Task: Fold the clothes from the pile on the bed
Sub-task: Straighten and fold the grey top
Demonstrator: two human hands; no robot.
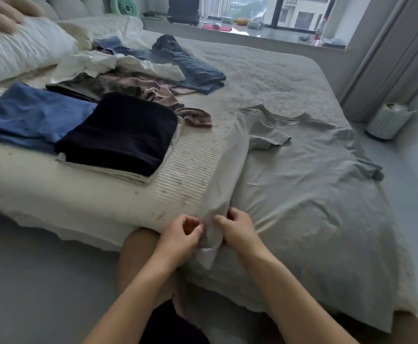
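Note:
A grey T-shirt (pixel 309 184) lies spread across the near right part of the bed (pixel 265 78), its left side folded inward into a long ridge. At the shirt's bottom hem, my left hand (pixel 180 238) and my right hand (pixel 235 230) both pinch the bunched edge of that fold, close together. To the left sit folded clothes: a dark navy piece (pixel 121 132) on a beige one (pixel 128 175), and a blue piece (pixel 34 115) beside them. Behind them lies the unfolded pile (pixel 138 68) of white, brown, pinkish and blue-grey garments.
White pillows (pixel 16 48) rest at the far left by the headboard. A small white ribbed bin (pixel 387 121) stands on the floor to the right of the bed. A window ledge (pixel 252 31) with small items and a green fan (pixel 126 6) runs along the back.

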